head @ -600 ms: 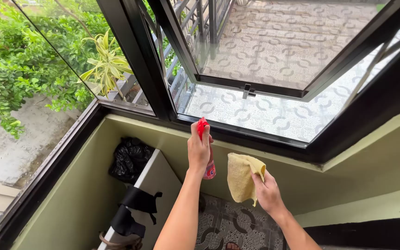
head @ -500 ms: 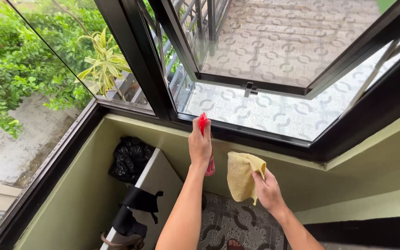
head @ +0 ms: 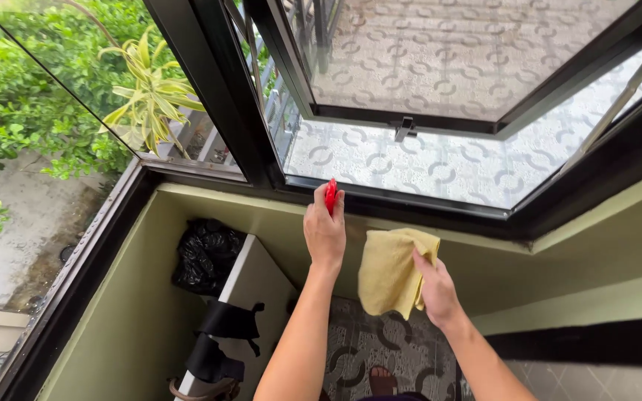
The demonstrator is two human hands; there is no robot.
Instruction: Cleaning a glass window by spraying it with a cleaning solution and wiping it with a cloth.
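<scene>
Red spray bottle (head: 331, 195) in left grip (head: 325, 234), yellow cloth (head: 391, 271) in right (head: 432, 286).

We see two carrying surfaces. The floor (head: 365, 349), at the near centre, is dark tile with a pale curved pattern; a foot (head: 383, 380) rests on it at the near edge. Left of it stands a white shelf (head: 258, 278) running from near to far against the green wall. Two black straps (head: 221, 334) drape over its near end, and a black plastic bag (head: 206, 256) sits at its far left.
</scene>
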